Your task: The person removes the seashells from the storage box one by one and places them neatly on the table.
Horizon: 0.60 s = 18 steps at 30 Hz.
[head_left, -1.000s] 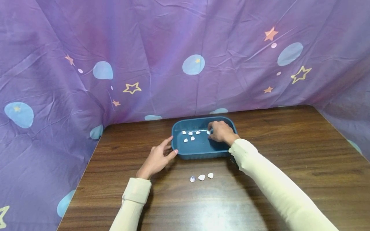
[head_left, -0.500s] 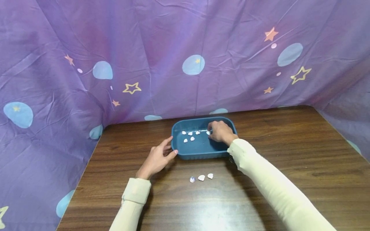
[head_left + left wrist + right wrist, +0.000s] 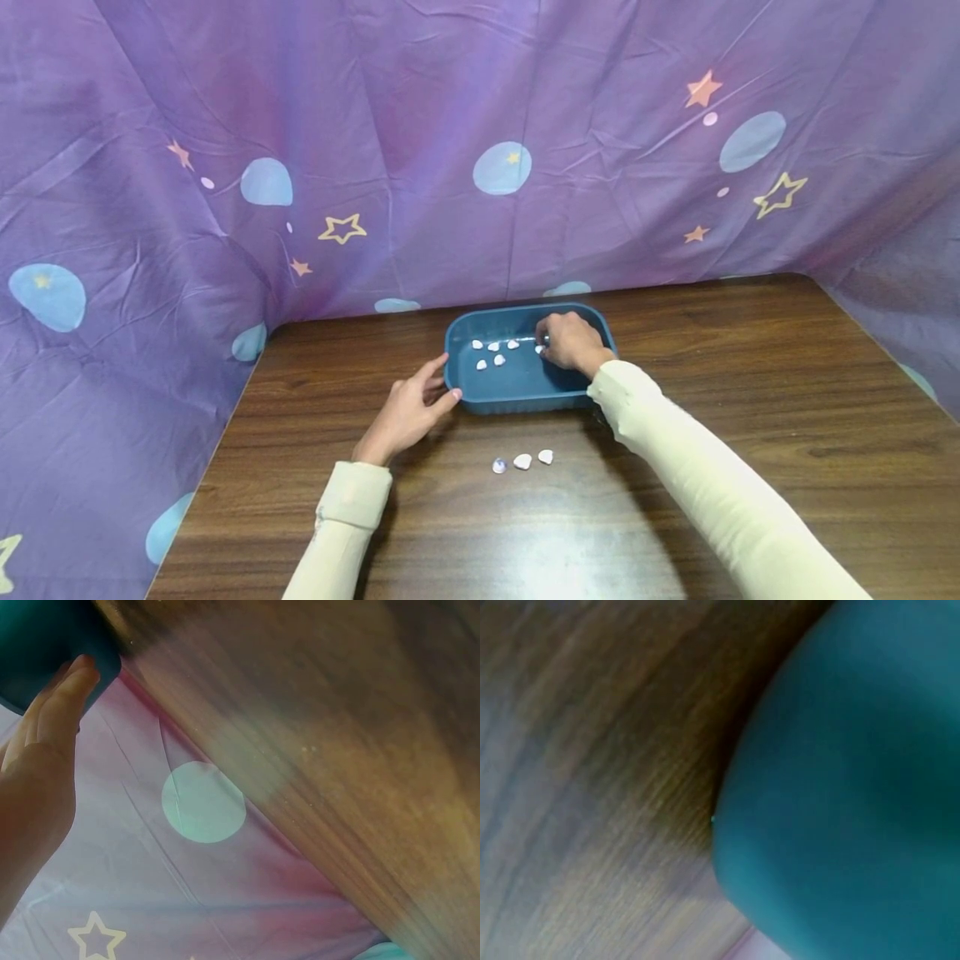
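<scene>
The right hand [image 3: 573, 340] is pinching a white pebble [image 3: 539, 350] at its left fingertips, inside the right half of the blue plastic bin [image 3: 517, 385]; the left hand [image 3: 407, 414], fingers spread, is touching the bin's left end.

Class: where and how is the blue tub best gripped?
Likely by both short ends of the tub, at the rim, coming in from left and right: its long sides run left to right, and the rim stands raised.
</scene>
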Each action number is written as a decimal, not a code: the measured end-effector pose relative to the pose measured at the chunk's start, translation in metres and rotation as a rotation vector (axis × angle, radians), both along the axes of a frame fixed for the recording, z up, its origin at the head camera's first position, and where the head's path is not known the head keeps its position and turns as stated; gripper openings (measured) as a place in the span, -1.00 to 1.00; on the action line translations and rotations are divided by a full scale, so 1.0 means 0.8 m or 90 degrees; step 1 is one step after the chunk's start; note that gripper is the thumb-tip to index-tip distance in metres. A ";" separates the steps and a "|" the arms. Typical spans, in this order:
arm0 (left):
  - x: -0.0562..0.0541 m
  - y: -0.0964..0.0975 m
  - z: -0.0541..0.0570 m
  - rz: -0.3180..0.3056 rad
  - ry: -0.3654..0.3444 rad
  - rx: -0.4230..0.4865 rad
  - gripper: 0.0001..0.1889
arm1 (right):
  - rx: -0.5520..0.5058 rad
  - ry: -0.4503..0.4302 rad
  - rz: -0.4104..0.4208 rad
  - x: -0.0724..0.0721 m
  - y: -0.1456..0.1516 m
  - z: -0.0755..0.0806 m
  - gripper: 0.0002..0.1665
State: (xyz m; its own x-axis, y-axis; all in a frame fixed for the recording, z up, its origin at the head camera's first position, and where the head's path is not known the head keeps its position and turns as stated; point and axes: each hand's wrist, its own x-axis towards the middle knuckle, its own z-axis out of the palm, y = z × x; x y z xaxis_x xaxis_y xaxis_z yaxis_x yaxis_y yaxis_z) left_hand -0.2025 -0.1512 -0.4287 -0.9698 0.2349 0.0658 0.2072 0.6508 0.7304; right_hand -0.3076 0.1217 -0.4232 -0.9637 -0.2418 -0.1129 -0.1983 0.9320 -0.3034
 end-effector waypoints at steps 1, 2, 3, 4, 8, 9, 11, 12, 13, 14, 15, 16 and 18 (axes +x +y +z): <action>0.000 0.000 0.000 0.000 0.000 0.000 -0.30 | 0.001 0.002 0.001 0.000 0.000 0.000 -0.82; 0.000 0.000 0.000 0.000 0.000 0.001 -0.30 | 0.001 0.004 0.001 0.000 0.000 0.000 -0.83; 0.000 0.000 0.000 0.000 0.000 0.000 -0.30 | 0.002 0.007 0.004 -0.001 0.000 0.000 -0.83; 0.000 0.000 0.000 0.000 0.000 -0.002 -0.30 | 0.004 0.010 0.005 -0.001 0.000 0.000 -0.84; -0.001 0.000 -0.001 -0.001 -0.002 -0.005 -0.30 | 0.005 0.019 0.006 -0.001 0.002 -0.002 -0.85; -0.001 0.000 -0.001 -0.001 -0.001 -0.007 -0.30 | 0.007 0.022 0.008 -0.001 0.003 -0.002 -0.85; -0.001 0.000 -0.001 -0.003 0.000 -0.006 -0.30 | 0.009 0.026 0.010 -0.002 0.003 -0.003 -0.85; -0.001 0.000 0.000 -0.003 0.000 -0.007 -0.30 | 0.009 0.028 0.011 -0.002 0.003 -0.003 -0.86; -0.001 0.000 0.000 -0.003 0.000 -0.008 -0.30 | 0.010 0.032 0.013 -0.002 0.003 -0.003 -0.87; -0.001 0.000 0.000 -0.003 0.001 -0.009 -0.30 | 0.012 0.035 0.016 -0.002 0.003 -0.003 -0.87; -0.001 0.000 0.000 -0.003 0.001 -0.009 -0.30 | 0.014 0.038 0.020 -0.002 0.002 -0.003 -0.87; 0.000 0.000 0.000 -0.003 0.001 -0.009 -0.30 | 0.014 0.040 0.023 -0.001 0.002 -0.003 -0.87; 0.000 0.000 0.000 -0.001 0.000 -0.011 -0.30 | 0.016 0.046 0.030 -0.001 0.002 -0.004 -0.88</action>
State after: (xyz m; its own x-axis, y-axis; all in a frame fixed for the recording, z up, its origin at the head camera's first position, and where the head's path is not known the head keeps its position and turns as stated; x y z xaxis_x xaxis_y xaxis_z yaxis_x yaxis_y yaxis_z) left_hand -0.2022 -0.1512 -0.4286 -0.9694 0.2373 0.0622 0.2084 0.6628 0.7192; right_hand -0.3082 0.1234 -0.4265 -0.9573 -0.2849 -0.0501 -0.2624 0.9282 -0.2639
